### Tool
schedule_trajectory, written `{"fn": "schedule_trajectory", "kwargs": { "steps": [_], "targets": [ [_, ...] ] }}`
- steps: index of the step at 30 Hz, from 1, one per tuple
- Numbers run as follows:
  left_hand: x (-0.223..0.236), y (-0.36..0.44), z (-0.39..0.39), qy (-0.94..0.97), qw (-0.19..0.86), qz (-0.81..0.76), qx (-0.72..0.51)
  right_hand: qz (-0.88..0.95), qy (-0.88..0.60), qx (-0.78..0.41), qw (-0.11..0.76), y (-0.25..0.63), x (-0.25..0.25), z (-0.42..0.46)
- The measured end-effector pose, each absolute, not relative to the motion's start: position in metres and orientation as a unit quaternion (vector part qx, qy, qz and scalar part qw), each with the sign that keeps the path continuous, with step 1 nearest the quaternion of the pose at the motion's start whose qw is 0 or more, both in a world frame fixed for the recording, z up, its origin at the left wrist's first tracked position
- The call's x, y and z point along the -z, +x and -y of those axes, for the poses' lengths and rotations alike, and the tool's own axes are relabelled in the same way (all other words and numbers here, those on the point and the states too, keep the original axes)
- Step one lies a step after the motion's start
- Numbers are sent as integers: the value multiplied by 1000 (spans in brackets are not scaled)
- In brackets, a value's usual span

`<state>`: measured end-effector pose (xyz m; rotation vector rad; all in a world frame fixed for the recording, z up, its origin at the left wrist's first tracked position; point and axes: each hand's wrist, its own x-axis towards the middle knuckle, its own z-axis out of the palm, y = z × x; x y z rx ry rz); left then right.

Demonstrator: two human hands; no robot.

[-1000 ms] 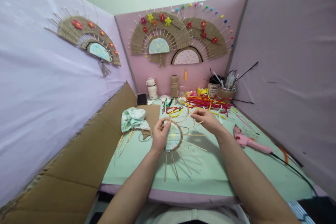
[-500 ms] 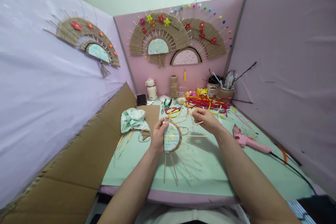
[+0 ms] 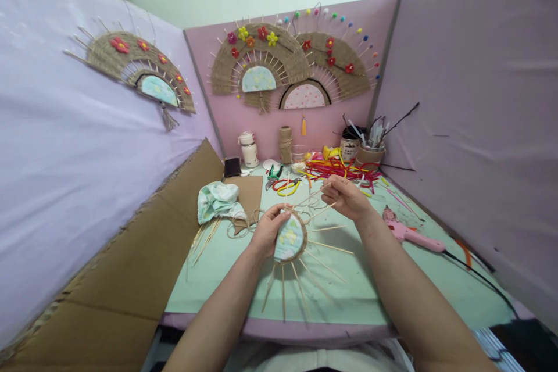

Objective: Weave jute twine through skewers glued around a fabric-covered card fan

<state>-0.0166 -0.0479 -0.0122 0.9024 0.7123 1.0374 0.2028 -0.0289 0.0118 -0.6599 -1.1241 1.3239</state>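
Here's the half-round piece [image 3: 291,238], up in front of me over the green tabletop [image 3: 209,296], its curved edge facing right and its straight edge toward my left hand [image 3: 267,231]. That hand has it gripped near the upper corner, thumb laid over the floral face, the other fingers going behind where I can't follow them all. Out to the right, my right hand [image 3: 346,195] is pinched closed, thumb against fingers, on a thin length [image 3: 314,193]; twine or stick, I can't tell which.

It should be a light thing, this one, easily borne by one hand. The middle looks fairly stiff, with the cloth face giving a little softness and, I'd guess, decent grip rather than slip. The pale sticks [image 3: 330,247] fanning out from the curve are another matter: thin, springy at best, likely to snap or twist loose if I lean on their tips. So the flat body near the straight edge is the place to hold, well away from the spokes. The loose twine [image 3: 239,236] on the table to my left looks soft and limp, apt to snag on those ends; a light pinch would suit it.
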Motion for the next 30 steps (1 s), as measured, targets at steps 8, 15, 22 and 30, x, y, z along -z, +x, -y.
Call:
{"fn": "schedule_trajectory", "kwargs": {
  "steps": [8,15,22,30],
  "targets": [
    [8,-20,41,349,679,-312,-565,462,-339,-587,572,198,-6,24],
    [6,-24,34,305,639,-308,-635,584,-400,-596,380,180,-3,34],
    [7,-25,34,307,652,-280,-634,688,-355,-573,269,170,-3,43],
    [8,-23,36,303,712,-234,-589,688,-357,-577,256,169,-5,43]
  ]
}}
